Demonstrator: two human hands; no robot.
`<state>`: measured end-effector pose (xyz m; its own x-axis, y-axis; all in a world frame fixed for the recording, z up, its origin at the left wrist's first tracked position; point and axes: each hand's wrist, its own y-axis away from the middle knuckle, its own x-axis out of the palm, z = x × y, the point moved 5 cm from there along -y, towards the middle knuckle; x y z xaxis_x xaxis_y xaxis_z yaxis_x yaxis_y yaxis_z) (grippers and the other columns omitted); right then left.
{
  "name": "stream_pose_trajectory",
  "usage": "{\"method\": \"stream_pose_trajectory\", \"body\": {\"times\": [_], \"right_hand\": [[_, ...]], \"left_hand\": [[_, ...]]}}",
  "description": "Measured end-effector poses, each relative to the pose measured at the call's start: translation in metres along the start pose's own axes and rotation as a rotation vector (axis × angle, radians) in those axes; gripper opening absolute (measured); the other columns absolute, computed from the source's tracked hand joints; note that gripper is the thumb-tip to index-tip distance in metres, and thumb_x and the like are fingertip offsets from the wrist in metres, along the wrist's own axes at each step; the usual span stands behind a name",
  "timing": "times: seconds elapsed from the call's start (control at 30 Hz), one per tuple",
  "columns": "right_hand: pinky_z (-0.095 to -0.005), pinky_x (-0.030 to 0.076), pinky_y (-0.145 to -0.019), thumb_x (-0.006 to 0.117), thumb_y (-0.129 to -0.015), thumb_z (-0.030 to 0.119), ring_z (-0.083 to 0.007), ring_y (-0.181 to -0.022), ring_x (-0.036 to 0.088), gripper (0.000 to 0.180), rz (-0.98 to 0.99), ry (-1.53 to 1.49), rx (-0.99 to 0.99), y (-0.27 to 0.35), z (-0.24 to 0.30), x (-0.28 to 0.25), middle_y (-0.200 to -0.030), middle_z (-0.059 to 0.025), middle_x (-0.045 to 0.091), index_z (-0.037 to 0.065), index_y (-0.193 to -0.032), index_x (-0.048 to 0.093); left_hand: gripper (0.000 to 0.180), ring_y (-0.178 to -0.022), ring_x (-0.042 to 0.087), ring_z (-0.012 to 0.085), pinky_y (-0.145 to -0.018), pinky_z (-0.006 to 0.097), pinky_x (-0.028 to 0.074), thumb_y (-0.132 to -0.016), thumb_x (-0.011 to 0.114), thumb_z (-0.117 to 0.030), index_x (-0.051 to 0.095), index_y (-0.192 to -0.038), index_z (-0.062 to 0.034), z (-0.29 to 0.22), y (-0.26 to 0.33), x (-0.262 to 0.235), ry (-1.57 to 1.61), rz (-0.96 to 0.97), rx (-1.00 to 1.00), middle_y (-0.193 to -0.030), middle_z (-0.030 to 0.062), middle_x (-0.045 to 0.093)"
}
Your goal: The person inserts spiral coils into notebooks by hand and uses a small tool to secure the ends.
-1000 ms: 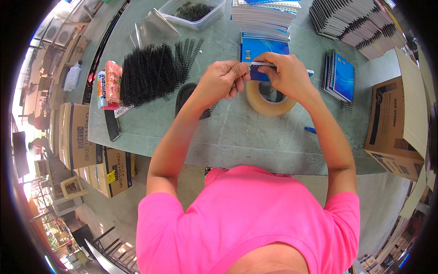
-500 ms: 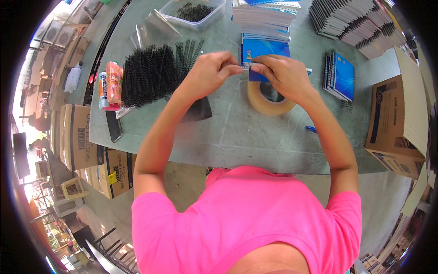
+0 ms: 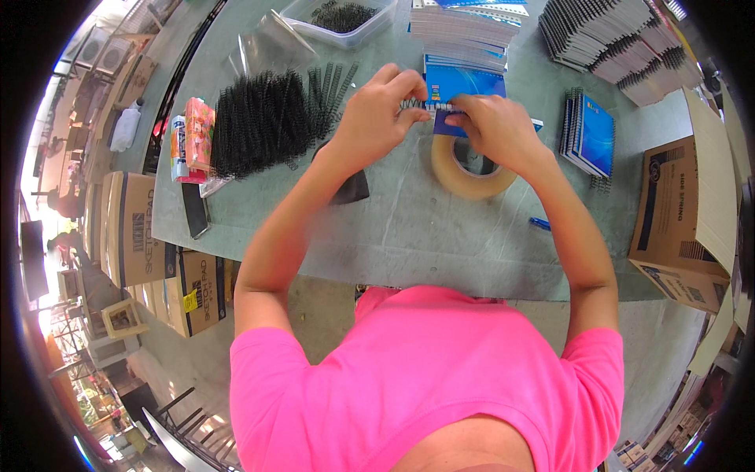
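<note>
Nearest you, the edge of the table curves across in front of your body, and a broad bare area extends from it toward your hands; the pen lies at the right of this area, and the dark pouch lies at the left, partly beneath your left forearm. Farther in, the tape lies flat. The notebook is just beyond it, overlapping the tape's far rim in this view: a thin block with a dark blue face toward you, white page edges at its right end, and the coil along its upper edge, projecting to the left. Side room is limited by the pile of springs on the left and, on the right, the bound books, with the carton at the table's right edge. Your right hand has its thumb and fingers clamped on the notebook at the coil edge. Your left hand has its thumb and forefinger curled and slightly apart, with the coil's free end between them; you cannot tell whether they touch it. Beyond your hands, just past the notebook, stands the blue-covered stack, with the clear tub to its left.
</note>
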<state>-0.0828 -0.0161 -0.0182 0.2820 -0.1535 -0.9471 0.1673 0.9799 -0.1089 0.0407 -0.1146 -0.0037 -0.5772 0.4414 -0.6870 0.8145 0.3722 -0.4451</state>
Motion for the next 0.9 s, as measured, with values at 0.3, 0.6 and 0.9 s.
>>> {"method": "stream_pose_trajectory", "body": {"times": [0.3,0.6,0.9], "right_hand": [[-0.0394,0.048,-0.067,0.063,-0.08,0.023,-0.0299,-0.082,0.062,0.023,-0.237,-0.275,-0.013,-0.001,-0.004,-0.009,-0.091,-0.0102,0.065,0.011,-0.1,0.062],[-0.0389,0.048,-0.068,0.061,-0.08,0.015,-0.0301,-0.081,0.062,0.021,-0.2,-0.178,-0.084,0.001,-0.003,-0.007,-0.095,-0.0073,0.064,0.012,-0.101,0.062],[-0.0392,0.047,-0.064,0.054,-0.087,0.025,-0.0295,-0.077,0.061,0.017,-0.263,-0.2,-0.043,-0.001,0.002,-0.007,-0.094,-0.0072,0.062,0.012,-0.095,0.059]], "left_hand": [[0.025,-0.078,0.062,0.0271,-0.066,0.035,0.048,-0.077,0.068,-0.017,0.057,-0.095,-0.0031,0.014,0.002,0.009,0.001,0.095,-0.181,-0.089,0.0132,0.061],[0.02,-0.058,0.048,0.0107,-0.052,0.025,0.041,-0.088,0.057,-0.021,0.06,-0.088,-0.0018,0.036,-0.004,0.021,0.404,0.479,-0.439,-0.071,0.0028,0.055],[0.022,-0.059,0.051,0.0126,-0.056,0.029,0.043,-0.086,0.058,-0.024,0.06,-0.092,-0.0028,0.017,-0.014,0.012,0.254,0.094,-0.203,-0.07,0.0056,0.058]]}}
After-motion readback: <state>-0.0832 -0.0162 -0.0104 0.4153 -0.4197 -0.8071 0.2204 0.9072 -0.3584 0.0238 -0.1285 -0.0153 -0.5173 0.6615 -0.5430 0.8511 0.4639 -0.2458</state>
